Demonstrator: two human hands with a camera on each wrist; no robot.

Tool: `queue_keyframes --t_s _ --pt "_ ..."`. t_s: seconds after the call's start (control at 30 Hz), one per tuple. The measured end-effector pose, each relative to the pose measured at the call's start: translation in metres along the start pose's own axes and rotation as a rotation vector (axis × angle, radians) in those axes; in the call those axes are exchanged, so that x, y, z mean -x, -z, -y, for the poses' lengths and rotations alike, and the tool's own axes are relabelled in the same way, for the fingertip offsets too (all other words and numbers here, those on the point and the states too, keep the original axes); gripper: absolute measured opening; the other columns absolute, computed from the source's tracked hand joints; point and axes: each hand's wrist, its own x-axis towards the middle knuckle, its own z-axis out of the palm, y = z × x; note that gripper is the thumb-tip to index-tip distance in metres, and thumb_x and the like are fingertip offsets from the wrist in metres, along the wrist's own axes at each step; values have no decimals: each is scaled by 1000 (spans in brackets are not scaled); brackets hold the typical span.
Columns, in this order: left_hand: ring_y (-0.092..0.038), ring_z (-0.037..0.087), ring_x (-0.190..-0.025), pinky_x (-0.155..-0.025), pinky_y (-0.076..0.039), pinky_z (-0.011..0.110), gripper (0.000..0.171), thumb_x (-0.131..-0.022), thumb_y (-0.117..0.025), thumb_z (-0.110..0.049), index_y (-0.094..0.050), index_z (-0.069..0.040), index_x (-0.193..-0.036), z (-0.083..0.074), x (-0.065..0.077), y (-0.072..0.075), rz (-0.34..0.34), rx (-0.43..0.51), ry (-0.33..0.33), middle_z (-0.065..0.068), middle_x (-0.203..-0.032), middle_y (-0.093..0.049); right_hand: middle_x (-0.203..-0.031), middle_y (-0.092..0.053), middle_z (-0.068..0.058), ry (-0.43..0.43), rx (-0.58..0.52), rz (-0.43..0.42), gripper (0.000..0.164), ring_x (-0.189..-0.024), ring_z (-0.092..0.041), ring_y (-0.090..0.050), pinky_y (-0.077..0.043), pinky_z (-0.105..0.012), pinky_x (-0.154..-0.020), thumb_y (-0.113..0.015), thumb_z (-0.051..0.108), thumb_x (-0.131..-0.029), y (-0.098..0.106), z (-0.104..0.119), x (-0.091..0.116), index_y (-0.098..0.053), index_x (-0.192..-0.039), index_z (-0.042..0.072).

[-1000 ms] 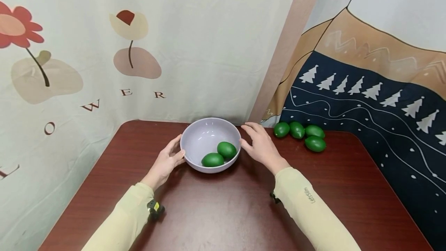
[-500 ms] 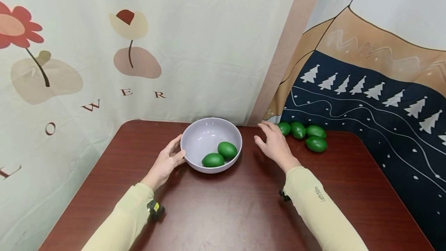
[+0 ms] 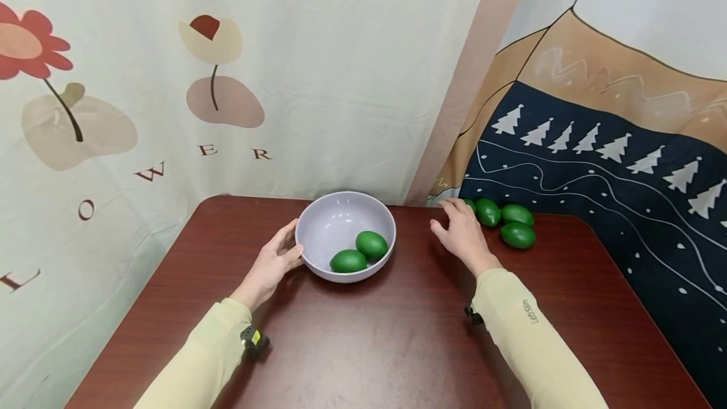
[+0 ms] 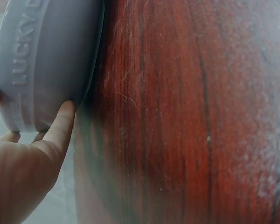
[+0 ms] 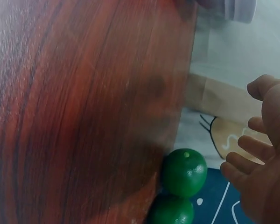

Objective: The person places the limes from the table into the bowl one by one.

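A pale lavender bowl [image 3: 326, 223] stands near the back edge of the table, with two green limes [image 3: 348, 261] inside. My left hand [image 3: 268, 273] holds the bowl at its left side, thumb at the rim and fingers along the outer wall. In the left wrist view, raised lettering shows on the bowl [image 4: 51, 60]. Right of the bowl, my right hand [image 3: 462, 235] has its fingers spread and nothing in its grasp. It is beside a group of loose limes [image 3: 518, 235] and partly covers one. Two limes [image 5: 184, 172] appear below those fingers in the right wrist view.
The dark red wooden table [image 3: 363, 346] ends at the back against a pale curtain [image 3: 341, 81] with flower prints. A navy and tan printed cloth [image 3: 568, 163] hangs behind the loose limes at the right.
My right hand has moved from the bowl's right side rightward to the loose limes, now overlapping the leftmost one. My left hand has stayed at the bowl.
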Motion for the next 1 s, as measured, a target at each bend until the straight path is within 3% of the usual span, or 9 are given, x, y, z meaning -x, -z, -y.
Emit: queue_keyframes --t_s 1.0 --pt "-47 35 -132 -100 -55 27 65 -108 -48 -2 -19 -11 -166 0 1 1 1 -9 -5 24 -165 -25 -157 -33 -30 -129 112 87 62 -141 -48 -33 -37 -63 -116 -63 23 -97 0 -30 -23 -46 -151 -5"
